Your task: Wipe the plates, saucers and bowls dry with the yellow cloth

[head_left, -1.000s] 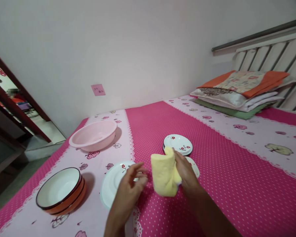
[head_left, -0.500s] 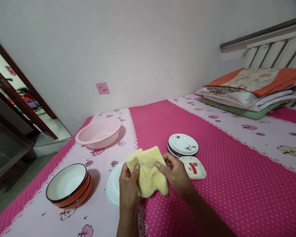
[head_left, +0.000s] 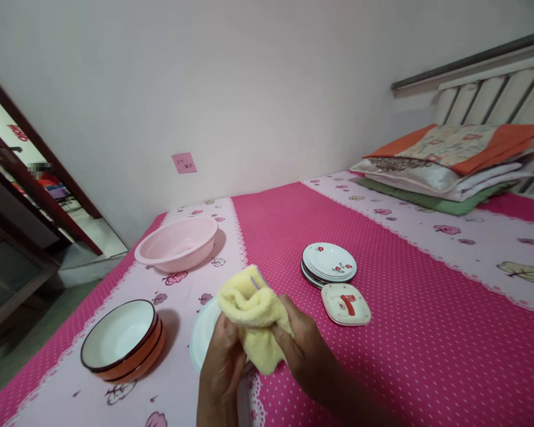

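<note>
A yellow cloth (head_left: 260, 311), bunched and partly folded over, is held up between both hands. My left hand (head_left: 225, 350) grips it from below on the left, with its fingertips mostly hidden by the fabric. On the other side, my right hand (head_left: 300, 344) pinches the cloth between thumb and fingers. Below and behind my left hand lies a pale mint-white round dish (head_left: 199, 332), partly covered by the hand and cloth. Right of the cloth are a stack of white flowered plates (head_left: 329, 261) and a squarish plate with a red design (head_left: 346, 304).
Orange bowls with white insides (head_left: 118, 338) are stacked at the left. A pink basin (head_left: 178, 244) stands farther back near the wall. Folded bedding and a cushion (head_left: 454, 151) lie at the far right on the pink patterned bedspread (head_left: 404, 338).
The cloth was spread flatter between my hands; now it is folded over and bunched. My left hand has moved slightly left and down, and my right hand has turned inward.
</note>
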Tool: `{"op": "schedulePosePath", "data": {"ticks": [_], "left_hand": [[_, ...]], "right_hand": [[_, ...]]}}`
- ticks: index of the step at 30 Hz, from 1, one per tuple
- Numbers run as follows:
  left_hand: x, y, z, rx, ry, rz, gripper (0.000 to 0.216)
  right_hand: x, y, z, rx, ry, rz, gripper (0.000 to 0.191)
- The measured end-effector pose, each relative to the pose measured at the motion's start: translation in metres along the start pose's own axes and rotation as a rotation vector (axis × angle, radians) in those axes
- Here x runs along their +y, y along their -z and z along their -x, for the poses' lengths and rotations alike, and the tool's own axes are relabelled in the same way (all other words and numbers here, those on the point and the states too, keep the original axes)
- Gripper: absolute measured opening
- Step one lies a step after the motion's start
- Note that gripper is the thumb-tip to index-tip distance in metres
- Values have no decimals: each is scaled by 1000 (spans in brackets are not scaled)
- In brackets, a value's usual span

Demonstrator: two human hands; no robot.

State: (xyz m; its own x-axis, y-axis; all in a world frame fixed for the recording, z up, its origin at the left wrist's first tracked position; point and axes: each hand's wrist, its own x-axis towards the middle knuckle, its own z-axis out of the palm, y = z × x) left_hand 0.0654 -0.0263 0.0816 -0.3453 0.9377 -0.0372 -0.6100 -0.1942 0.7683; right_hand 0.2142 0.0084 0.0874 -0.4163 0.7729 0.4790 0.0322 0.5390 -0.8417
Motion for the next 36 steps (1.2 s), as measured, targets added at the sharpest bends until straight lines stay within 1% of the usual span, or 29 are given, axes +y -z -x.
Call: {"op": "schedulePosePath", "data": {"ticks": [2, 4, 7, 10, 12, 15, 16, 18, 20, 21, 22, 23, 24, 25, 27, 29, 31, 32, 34, 36], "left_hand": [[-2, -2, 1, -18, 20, -47, 62], [-6, -6, -1, 12, 17, -52, 59], [-9, -11, -4, 46, 3, -42, 54], [-8, -12, -7, 49, -19, 1, 51], [-7, -12, -7, 40, -3, 40, 47], [-6, -13, -4, 4, 46, 65, 44], [-6, -14, -2, -13, 56, 53, 44], [-3, -16, 1, -63, 80, -21, 47], [2, -14, 2, -127, 83, -173, 52], [6, -10, 0, -140, 58, -281, 54], [11, -5, -2, -118, 12, -404, 56], [16, 3, -5, -63, -45, -537, 58], [21, 12, -9, 24, -110, -674, 61], [26, 23, -13, 137, -158, -800, 64], [35, 47, -20, 294, -183, -1027, 70], [40, 67, -26, 405, -140, -1273, 68], [43, 80, -28, 498, -68, -1497, 61], [43, 82, -29, 525, -25, -1580, 57], [42, 84, -29, 519, 67, -1676, 49], [40, 83, -29, 490, 140, -1719, 38]], "right_hand": [[-1, 3, -2, -17, -23, 7, 24], [-1, 5, -3, -44, -42, 51, 18], [4, 8, -6, -28, -116, 77, 16], [10, 13, -12, 15, -186, 12, 21], [12, 17, -16, 30, -204, -51, 24], [10, 21, -19, 59, -207, -153, 41], [9, 22, -19, 34, -213, -210, 46], [8, 24, -20, -81, -262, -384, 47], [9, 27, -21, -170, -355, -572, 47], [11, 30, -22, -175, -405, -637, 48], [14, 33, -23, -151, -447, -674, 50], [17, 37, -24, -108, -477, -684, 51], [21, 41, -26, -52, -499, -676, 52], [25, 46, -27, 13, -515, -657, 53], [32, 56, -29, 153, -542, -594, 54], [36, 63, -31, 256, -579, -535, 53], [40, 66, -31, 300, -603, -506, 52], [41, 66, -31, 305, -605, -506, 52], [44, 64, -32, 291, -594, -522, 53], [46, 61, -34, 262, -577, -531, 52]]}}
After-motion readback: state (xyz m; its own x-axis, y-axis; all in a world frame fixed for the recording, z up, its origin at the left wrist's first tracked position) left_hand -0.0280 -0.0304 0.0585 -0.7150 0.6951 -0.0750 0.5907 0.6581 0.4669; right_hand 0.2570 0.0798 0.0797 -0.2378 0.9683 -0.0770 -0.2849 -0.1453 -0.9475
